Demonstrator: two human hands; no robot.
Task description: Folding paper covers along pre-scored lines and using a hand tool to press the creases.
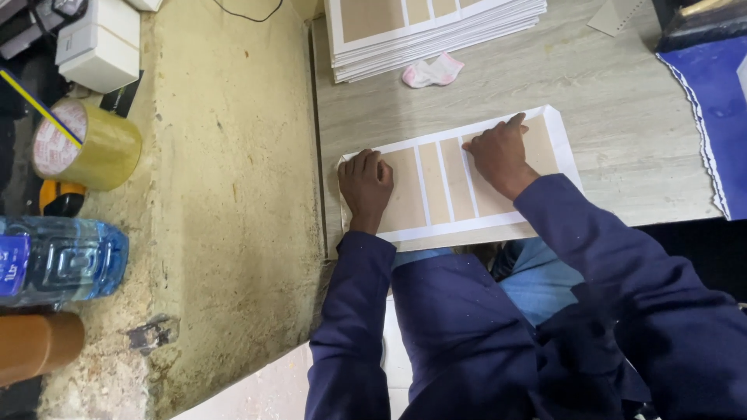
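From my feed, far left: tape roll (85, 145) lying on its side on a rough ledge (226, 194), a yellow-black tool under it, mostly hidden. Below that a clear bottle (62, 260) with a blue label, also on its side, then a brown tube (39, 344) at the frame edge. White box (99, 47) up top left.

Right of the ledge sits the table (622, 132), pale wood grain. The sheet (455, 183) lies flat at the table's near edge, white border, tan panels in strips, slightly skewed to the edge.

Left hand (366, 187) is on the sheet's left end, fingers curled together, knuckles up, pressing down on the corner. I can't tell if it pinches the edge. Right hand (502, 155) rests flat on the right half of the sheet, fingers close together, index finger stretched toward the upper right corner. So the sheet is directly under both hands, spanning between them, with three tan strips bare in the gap. Both sleeves are dark blue.

Above the sheet: a stack (436, 35) of like sheets at the table's far side, a small white-pink rag (432, 72) just in front of it. Far right: blue cloth (720, 117) with a scalloped edge hanging over the table corner.
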